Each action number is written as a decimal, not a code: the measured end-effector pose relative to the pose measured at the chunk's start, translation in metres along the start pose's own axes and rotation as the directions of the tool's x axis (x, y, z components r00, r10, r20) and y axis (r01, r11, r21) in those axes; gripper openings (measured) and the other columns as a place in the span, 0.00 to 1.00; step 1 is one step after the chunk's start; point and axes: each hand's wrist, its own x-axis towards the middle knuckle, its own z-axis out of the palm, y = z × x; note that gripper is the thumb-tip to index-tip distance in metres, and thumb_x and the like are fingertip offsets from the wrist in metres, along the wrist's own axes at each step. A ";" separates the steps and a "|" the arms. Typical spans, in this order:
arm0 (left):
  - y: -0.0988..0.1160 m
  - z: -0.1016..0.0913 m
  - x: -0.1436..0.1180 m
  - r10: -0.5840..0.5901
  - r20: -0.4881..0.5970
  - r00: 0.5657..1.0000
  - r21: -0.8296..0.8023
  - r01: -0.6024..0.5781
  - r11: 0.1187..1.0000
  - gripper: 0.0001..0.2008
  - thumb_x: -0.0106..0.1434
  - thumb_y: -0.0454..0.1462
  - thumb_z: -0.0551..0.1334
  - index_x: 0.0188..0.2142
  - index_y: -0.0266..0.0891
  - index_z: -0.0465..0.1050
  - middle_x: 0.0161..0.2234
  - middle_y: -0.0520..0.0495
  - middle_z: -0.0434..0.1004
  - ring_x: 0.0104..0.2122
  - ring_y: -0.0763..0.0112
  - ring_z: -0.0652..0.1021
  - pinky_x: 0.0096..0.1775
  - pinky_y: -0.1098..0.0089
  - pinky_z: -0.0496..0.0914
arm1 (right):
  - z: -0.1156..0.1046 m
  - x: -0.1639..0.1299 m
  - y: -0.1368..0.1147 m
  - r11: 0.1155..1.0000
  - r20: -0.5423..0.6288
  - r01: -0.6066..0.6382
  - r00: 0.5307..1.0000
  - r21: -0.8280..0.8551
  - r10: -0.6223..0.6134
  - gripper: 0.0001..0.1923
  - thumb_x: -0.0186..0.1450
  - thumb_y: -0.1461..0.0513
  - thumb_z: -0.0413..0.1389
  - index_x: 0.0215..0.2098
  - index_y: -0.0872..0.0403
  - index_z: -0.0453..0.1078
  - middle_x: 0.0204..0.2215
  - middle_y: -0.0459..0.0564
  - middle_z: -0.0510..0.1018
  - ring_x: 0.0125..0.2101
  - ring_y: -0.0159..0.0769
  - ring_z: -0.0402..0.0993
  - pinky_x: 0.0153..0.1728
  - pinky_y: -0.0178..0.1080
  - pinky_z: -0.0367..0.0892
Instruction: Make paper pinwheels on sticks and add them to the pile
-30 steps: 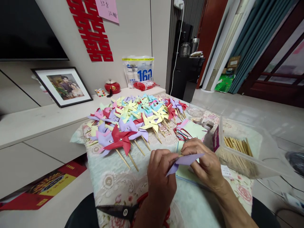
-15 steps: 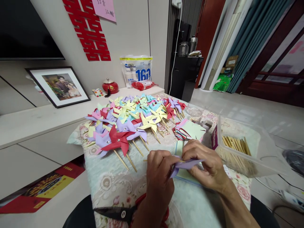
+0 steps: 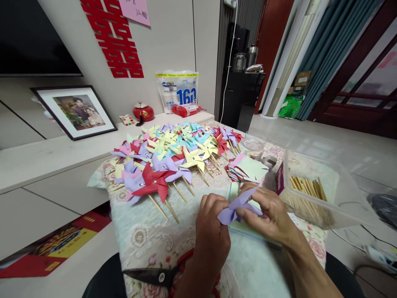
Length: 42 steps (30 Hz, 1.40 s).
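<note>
A purple paper pinwheel (image 3: 240, 206) is held between both hands above the near part of the table. My left hand (image 3: 214, 221) is closed at its left side, fingers curled around the back; the pinwheel's stick is mostly hidden there. My right hand (image 3: 269, 213) pinches the paper near its centre with the thumb in front. Underneath lies a pale green sheet or board (image 3: 248, 228), partly covered by the right hand. Scissors (image 3: 151, 276) with red handles lie below my left forearm, which hides part of them.
Several finished pinwheels (image 3: 155, 182) in red, purple, yellow and blue cover the table's far left. Cut paper pieces (image 3: 249, 167) are stacked behind my hands. To the right stands a clear plastic box (image 3: 344, 207) holding wooden sticks (image 3: 307, 190). A framed photo (image 3: 79, 111) leans behind.
The purple pinwheel has turned so its blades now face me more. My right thumb has moved onto its centre, and my left hand has shifted slightly right.
</note>
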 end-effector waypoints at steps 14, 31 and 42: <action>-0.009 0.013 -0.002 -0.720 0.344 0.602 -0.456 0.778 0.433 0.05 0.44 0.32 0.64 0.25 0.37 0.72 0.15 0.55 0.69 0.15 0.77 0.64 0.20 0.74 0.58 | 0.005 -0.007 0.017 0.719 0.299 -0.620 0.783 0.314 0.545 0.13 0.62 0.55 0.61 0.28 0.55 0.67 0.23 0.41 0.67 0.25 0.29 0.60 0.25 0.32 0.56; -0.005 0.008 0.001 -0.707 0.378 0.598 -0.666 0.706 0.241 0.10 0.48 0.33 0.72 0.30 0.36 0.75 0.23 0.54 0.70 0.23 0.78 0.65 0.26 0.73 0.59 | 0.008 -0.010 0.029 0.723 0.125 -0.557 0.819 0.409 0.561 0.23 0.62 0.55 0.64 0.53 0.52 0.74 0.47 0.53 0.81 0.45 0.44 0.77 0.45 0.42 0.71; 0.002 0.007 0.006 -0.720 0.451 0.528 -0.688 0.719 0.097 0.12 0.43 0.33 0.73 0.29 0.35 0.76 0.23 0.52 0.72 0.24 0.77 0.66 0.25 0.74 0.59 | 0.012 -0.008 0.031 0.946 -0.081 -0.300 0.947 0.122 0.311 0.13 0.66 0.65 0.58 0.47 0.50 0.79 0.44 0.54 0.83 0.46 0.43 0.78 0.50 0.46 0.70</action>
